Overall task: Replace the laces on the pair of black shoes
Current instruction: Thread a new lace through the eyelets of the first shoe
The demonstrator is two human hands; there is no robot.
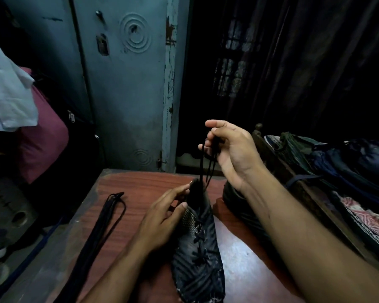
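Note:
A black shoe (198,265) lies on the reddish wooden table (136,193), toe toward me, laced with a black lace (202,162). My left hand (162,217) holds the shoe's collar at its left side, thumb on the upper. My right hand (230,147) is raised above the shoe and pinches both lace ends, pulling them taut upward. The second black shoe (239,204) sits behind my right forearm, mostly hidden. A bundle of loose black laces (101,228) lies stretched out on the table's left part.
A blue-grey metal door (127,84) stands behind the table. A pink bag (42,136) and white cloth (7,95) hang at left. Dark bags and patterned cloth (363,217) pile up at right beside a wooden frame.

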